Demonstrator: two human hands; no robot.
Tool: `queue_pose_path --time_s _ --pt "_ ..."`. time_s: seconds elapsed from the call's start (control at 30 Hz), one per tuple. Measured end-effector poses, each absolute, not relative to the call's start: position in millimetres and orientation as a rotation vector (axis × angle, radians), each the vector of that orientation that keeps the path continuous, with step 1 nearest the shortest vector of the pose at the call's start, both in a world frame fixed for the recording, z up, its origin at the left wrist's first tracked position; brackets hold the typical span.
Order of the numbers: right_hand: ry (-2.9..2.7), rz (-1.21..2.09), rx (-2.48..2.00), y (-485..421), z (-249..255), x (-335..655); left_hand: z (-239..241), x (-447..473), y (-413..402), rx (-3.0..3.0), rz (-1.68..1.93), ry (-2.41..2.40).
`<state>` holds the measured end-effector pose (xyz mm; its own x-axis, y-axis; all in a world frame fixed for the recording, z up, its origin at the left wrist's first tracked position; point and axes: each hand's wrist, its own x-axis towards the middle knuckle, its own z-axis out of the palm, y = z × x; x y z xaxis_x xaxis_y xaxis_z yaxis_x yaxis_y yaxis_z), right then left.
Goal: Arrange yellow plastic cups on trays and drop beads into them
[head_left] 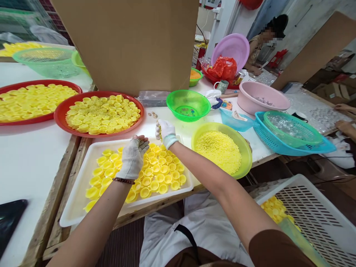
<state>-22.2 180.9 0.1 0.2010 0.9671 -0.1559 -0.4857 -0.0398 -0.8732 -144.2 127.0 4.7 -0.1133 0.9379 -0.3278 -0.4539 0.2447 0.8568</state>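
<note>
A white tray [72, 189] in front of me holds many small yellow cups [145, 192], set mostly with their openings up. My left hand [132, 155], in a white glove with bare fingertips, hovers over the tray with its fingers loosely extended and nothing visible in it. Above the tray's far right part is my right hand [166, 132], also gloved. Its fingers are curled closed, and small yellow pellets show between them. Right of the tray, a yellow-green basin [248, 163] contains a heap of yellow pellets [219, 150].
Two red trays of yellow cups, one nearer [59, 118] and one farther left [79, 89], stand beyond. A green bowl [189, 97], pink basin [263, 94] and blue basket [294, 146] line the table. Cardboard [133, 44] rises behind. A white crate [308, 207] sits lower right; a person [257, 48] works farther back.
</note>
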Motion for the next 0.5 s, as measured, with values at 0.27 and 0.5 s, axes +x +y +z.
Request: queue_pose_path --time_s 0.27,0.5 --pt "-0.715 1.324 -0.991 185.3 -5.1 -52.0 2.7 -156.0 127.4 0.562 1.306 1.125" --pt "-0.791 1.306 -0.98 206.6 -3.6 -76.8 8.8 -168.1 138.7 0.563 1.373 1.146"
